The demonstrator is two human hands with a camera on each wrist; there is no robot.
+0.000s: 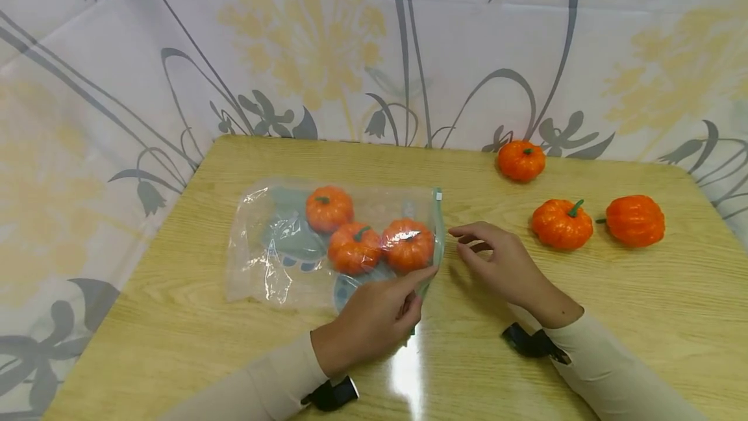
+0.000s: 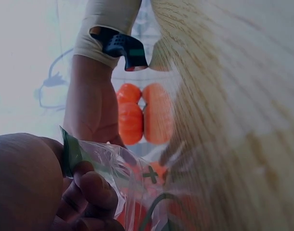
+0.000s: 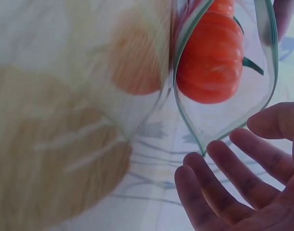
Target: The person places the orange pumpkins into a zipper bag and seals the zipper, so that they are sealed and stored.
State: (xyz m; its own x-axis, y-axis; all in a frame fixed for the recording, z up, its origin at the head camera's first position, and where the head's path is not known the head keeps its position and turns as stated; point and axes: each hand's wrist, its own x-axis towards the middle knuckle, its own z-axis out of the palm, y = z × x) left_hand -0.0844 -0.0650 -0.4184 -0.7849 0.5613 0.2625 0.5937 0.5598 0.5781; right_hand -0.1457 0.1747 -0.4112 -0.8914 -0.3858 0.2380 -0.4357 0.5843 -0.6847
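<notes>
A clear zip bag with a green-edged mouth lies on the table, holding three small orange pumpkins with green stems. My left hand pinches the near end of the bag's mouth between thumb and fingers; the left wrist view shows the green strip in that grip. Just right of the mouth hovers my right hand, its fingers loosely bent and holding nothing. In the right wrist view the mouth gapes, with a pumpkin just inside and the right fingertips close to the green rim.
Three more orange pumpkins sit on the wooden table: one at the back edge, and a pair to the right, the upright pumpkin beside the tipped pumpkin. A flower-patterned cloth hangs behind the table.
</notes>
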